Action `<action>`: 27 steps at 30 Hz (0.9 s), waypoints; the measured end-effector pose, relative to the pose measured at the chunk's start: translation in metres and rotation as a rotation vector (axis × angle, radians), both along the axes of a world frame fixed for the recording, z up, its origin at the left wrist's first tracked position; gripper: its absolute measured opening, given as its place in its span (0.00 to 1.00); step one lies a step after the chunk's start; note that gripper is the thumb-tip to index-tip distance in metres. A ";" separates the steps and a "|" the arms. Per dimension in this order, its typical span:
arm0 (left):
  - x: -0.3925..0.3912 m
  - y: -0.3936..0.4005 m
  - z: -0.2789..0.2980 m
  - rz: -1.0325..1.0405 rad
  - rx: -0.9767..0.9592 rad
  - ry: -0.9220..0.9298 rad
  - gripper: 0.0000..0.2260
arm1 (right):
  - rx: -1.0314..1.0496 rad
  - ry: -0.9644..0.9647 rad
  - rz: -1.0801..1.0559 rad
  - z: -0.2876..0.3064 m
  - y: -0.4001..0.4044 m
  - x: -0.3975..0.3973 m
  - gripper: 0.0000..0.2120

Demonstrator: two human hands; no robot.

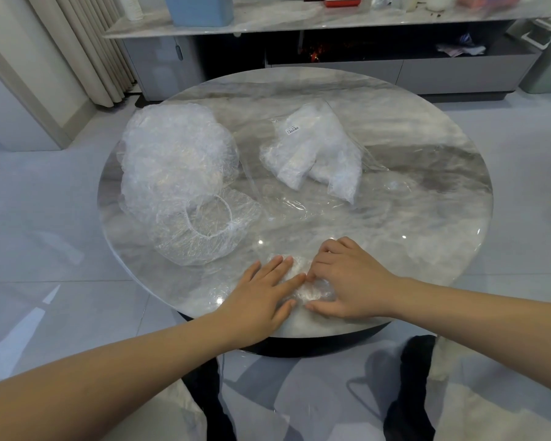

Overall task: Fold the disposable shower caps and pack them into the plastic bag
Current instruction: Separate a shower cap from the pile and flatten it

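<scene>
Nearest the camera, the left hand (pixel 261 291) lies flat with straight fingers (pixel 287 280) pressing a shower cap (pixel 303 288) onto the table (pixel 411 218), apparently to keep the fold from springing open. The right hand (pixel 350 278) curls its fingers onto the same cap. Unfolded caps (pixel 178 163) sit upper left; the plastic bag (pixel 318 154), partly filled, lies beyond.

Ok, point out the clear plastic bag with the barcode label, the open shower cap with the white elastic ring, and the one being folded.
Labelled clear plastic bag (pixel 315 154): head view, middle.
Open shower cap (pixel 201 230): head view, crinkled film beside the ring.
Cap being folded (pixel 303 292): head view, bunched film between both hands.
</scene>
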State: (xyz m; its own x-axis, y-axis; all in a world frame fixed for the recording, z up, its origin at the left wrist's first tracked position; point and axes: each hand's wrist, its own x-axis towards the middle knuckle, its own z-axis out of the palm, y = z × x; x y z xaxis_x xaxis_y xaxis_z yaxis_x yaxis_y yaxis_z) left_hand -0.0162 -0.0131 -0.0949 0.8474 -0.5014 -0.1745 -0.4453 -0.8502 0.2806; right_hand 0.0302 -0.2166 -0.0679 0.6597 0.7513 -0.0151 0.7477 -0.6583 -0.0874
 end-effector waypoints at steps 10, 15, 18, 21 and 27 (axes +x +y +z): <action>-0.001 0.004 -0.001 0.029 -0.198 -0.272 0.21 | 0.052 0.039 -0.053 0.004 0.005 0.002 0.18; 0.004 -0.004 0.006 0.255 -0.337 -0.125 0.21 | 0.116 0.201 -0.223 0.007 0.008 0.000 0.18; 0.012 -0.006 0.010 0.438 -0.431 -0.001 0.18 | 0.202 0.350 -0.337 0.004 0.009 0.003 0.11; 0.016 -0.007 0.010 0.544 -0.449 0.061 0.16 | 0.250 0.482 -0.454 0.003 0.010 0.007 0.11; 0.026 -0.005 0.011 0.575 -0.425 0.069 0.09 | 0.206 0.447 -0.553 -0.002 0.014 0.013 0.16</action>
